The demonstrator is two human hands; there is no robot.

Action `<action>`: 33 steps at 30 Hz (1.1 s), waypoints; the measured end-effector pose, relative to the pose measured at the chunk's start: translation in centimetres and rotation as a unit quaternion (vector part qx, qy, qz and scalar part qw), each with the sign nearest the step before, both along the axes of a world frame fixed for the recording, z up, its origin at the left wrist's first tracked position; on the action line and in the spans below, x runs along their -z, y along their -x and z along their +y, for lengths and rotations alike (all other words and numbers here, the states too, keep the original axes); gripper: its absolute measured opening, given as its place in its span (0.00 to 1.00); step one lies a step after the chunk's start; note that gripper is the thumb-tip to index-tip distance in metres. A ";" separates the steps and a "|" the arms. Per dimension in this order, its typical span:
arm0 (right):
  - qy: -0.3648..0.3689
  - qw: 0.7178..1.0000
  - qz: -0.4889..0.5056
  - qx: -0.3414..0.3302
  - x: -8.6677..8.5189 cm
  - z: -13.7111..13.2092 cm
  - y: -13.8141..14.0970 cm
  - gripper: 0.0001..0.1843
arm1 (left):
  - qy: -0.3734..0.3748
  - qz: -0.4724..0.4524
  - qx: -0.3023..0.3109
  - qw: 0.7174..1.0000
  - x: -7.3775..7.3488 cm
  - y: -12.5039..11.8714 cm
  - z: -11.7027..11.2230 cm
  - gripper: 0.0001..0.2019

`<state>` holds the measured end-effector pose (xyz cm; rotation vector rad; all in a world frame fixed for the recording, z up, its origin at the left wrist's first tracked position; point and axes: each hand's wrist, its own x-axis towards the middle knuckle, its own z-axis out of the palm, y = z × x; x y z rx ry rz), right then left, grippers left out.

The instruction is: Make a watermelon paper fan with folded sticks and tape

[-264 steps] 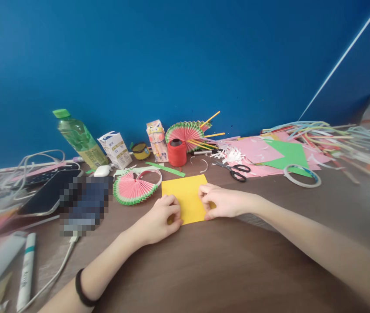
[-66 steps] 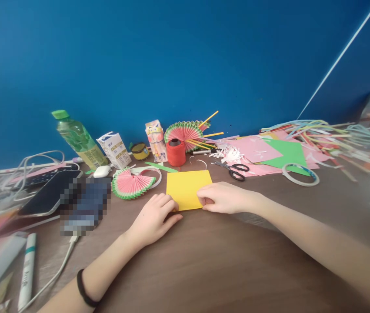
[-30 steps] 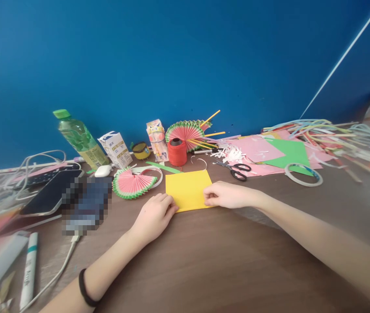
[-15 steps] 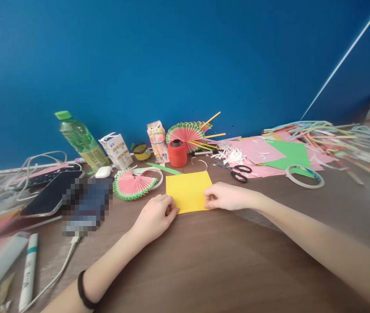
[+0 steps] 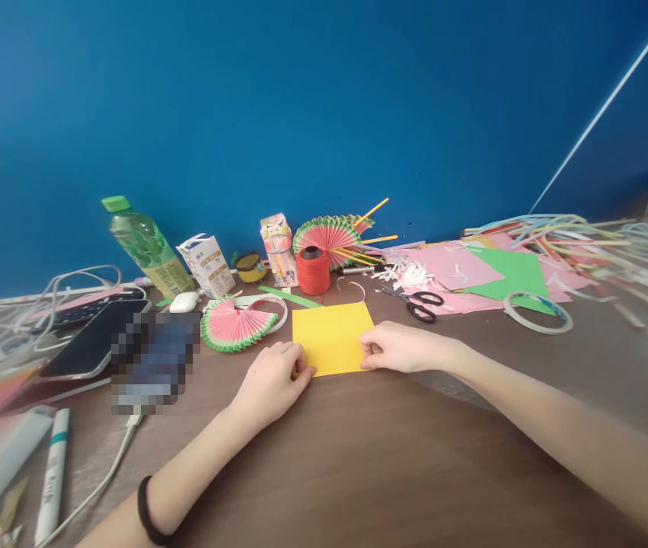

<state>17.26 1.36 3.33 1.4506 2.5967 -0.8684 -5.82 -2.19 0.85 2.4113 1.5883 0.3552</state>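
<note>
A yellow sheet of paper [image 5: 332,335] lies flat on the brown table in front of me. At its near left corner, my left hand [image 5: 275,377] has its fingers closed on the edge. My right hand [image 5: 400,346] pinches the paper's right edge near the lower corner. Both thumbs rest along the near side, and the fingertips are partly hidden. Just left of the sheet sits a pink and green pleated paper fan [image 5: 237,326]. Behind it stands a spool of red thread [image 5: 313,274], and black-handled scissors [image 5: 423,304] lie to the right.
At the back left are a green bottle [image 5: 149,251] and a small carton [image 5: 208,266]. Phones and cables lie on the left, with a marker [image 5: 54,476] nearer. Pink and green paper [image 5: 515,278], a tape roll [image 5: 537,313] and coloured strips [image 5: 575,232] lie right. A blue wall [image 5: 324,106] rises behind.
The view has shifted slightly, so everything sits a little further right. Both hands stay on the yellow paper's edges, with hardly any movement.
</note>
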 end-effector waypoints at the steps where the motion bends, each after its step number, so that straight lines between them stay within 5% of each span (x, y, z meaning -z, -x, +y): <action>1: -0.001 1.000 -0.004 0.001 -0.1 0.0 0.0 0.14 | 0.002 -0.002 0.000 1.000 0.0 0.0 0.0 0.08; 33: 0.042 0.998 -0.044 -0.003 -0.5 1.8 -1.7 0.14 | 0.013 -0.044 -0.006 0.999 0.1 0.5 -0.2 0.07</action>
